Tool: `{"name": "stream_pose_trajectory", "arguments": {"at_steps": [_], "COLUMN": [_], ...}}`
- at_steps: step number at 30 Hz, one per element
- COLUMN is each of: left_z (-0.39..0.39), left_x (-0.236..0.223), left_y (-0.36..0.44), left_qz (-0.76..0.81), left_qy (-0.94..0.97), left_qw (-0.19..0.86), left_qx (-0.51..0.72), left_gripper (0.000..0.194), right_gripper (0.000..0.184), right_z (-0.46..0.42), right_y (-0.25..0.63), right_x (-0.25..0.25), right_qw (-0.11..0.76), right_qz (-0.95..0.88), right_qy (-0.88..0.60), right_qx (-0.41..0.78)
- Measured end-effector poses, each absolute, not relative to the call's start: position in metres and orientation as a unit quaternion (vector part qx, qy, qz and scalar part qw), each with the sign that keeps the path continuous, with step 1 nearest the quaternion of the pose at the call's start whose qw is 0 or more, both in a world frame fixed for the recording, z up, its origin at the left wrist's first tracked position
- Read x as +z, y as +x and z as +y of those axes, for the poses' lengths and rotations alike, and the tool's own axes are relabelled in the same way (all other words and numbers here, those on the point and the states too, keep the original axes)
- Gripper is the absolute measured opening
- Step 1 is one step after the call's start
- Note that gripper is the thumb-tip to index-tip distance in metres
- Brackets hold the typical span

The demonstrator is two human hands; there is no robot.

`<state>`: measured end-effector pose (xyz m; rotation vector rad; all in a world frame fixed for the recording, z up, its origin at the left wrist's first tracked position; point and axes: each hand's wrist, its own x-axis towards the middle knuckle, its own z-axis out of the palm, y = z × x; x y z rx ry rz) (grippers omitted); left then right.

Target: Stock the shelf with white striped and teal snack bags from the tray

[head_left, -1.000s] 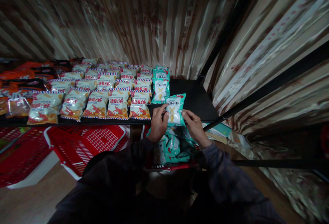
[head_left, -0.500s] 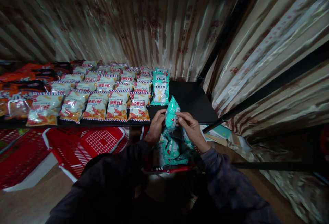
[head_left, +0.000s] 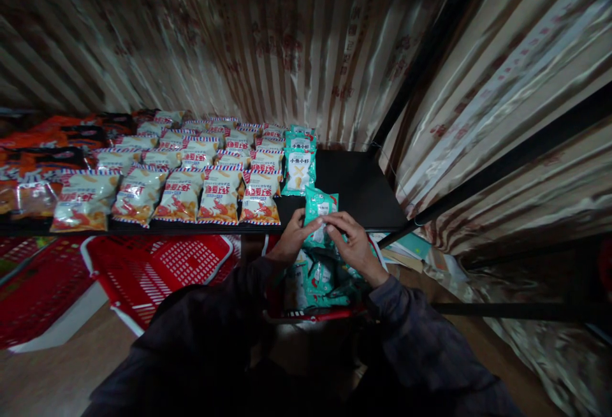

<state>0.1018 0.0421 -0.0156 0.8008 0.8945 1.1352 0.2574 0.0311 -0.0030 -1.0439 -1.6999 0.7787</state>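
Observation:
Between my two hands is a small teal snack bag (head_left: 315, 203), held above the front edge of the black shelf (head_left: 356, 178). My left hand (head_left: 291, 236) grips its left side with the thumb across the front. From the right, my right hand (head_left: 351, 241) has its fingers closed over the bag's front. Below them a red basket (head_left: 313, 317) holds several more teal bags (head_left: 319, 275). Just behind, a teal bag with a white panel (head_left: 299, 171) lies on the shelf, with similar bags behind it.
Rows of white-and-orange snack bags (head_left: 218, 194) cover the shelf's middle, and orange-and-black bags (head_left: 43, 168) its left. Another red basket (head_left: 162, 270) sits below at left. A black metal post (head_left: 478, 175) slants at right, near papers (head_left: 404, 248). Patterned curtains (head_left: 287, 41) hang behind.
The teal bag in my hands has turned so its front faces me more squarely. My right fingers have moved across it, and my left thumb now lies over its front.

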Motion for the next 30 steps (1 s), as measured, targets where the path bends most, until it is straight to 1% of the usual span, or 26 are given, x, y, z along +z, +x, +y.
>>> {"name": "stream_pose_trajectory", "arguments": {"at_steps": [2, 4, 6, 8, 10, 13, 15, 22, 26, 30], "left_z": [0.042, 0.042, 0.041, 0.04, 0.038, 0.037, 0.035, 0.031, 0.03, 0.031], "left_x": [-0.017, -0.017, -0.016, -0.016, -0.016, -0.018, -0.02, -0.02, -0.016, -0.013], "left_y": [0.102, 0.102, 0.102, 0.103, 0.104, 0.106, 0.106, 0.103, 0.102, 0.104], "left_qz": [0.397, 0.388, 0.376, 0.37, 0.367, 0.362, 0.358, 0.352, 0.359, 0.384], "left_qy": [0.344, 0.334, 0.33, 0.329, 0.328, 0.33, 0.334, 0.359, 0.393, 0.39], "left_qw": [0.684, 0.699, 0.714, 0.719, 0.72, 0.727, 0.732, 0.754, 0.748, 0.73], "left_qx": [0.506, 0.499, 0.49, 0.488, 0.489, 0.481, 0.474, 0.422, 0.396, 0.409], "left_gripper": [0.064, 0.063, 0.061, 0.059, 0.059, 0.057, 0.057, 0.062, 0.06, 0.061], "right_gripper": [0.031, 0.035, 0.038, 0.043, 0.044, 0.039, 0.037, 0.042, 0.041, 0.036], "right_z": [0.031, 0.036, 0.044, 0.053, 0.06, 0.062, 0.061, 0.064, 0.064, 0.063], "right_y": [0.258, 0.26, 0.263, 0.267, 0.27, 0.27, 0.268, 0.267, 0.27, 0.269], "right_x": [-0.003, -0.006, -0.012, -0.018, -0.021, -0.021, -0.02, -0.022, -0.021, -0.023], "right_qw": [0.497, 0.544, 0.602, 0.634, 0.622, 0.588, 0.587, 0.627, 0.621, 0.612], "right_qz": [-0.656, -0.58, -0.496, -0.432, -0.404, -0.4, -0.384, -0.312, -0.335, -0.351], "right_qy": [-0.438, -0.466, -0.496, -0.518, -0.522, -0.502, -0.496, -0.518, -0.527, -0.528], "right_qx": [0.362, 0.388, 0.381, 0.38, 0.421, 0.493, 0.512, 0.491, 0.474, 0.474]}}
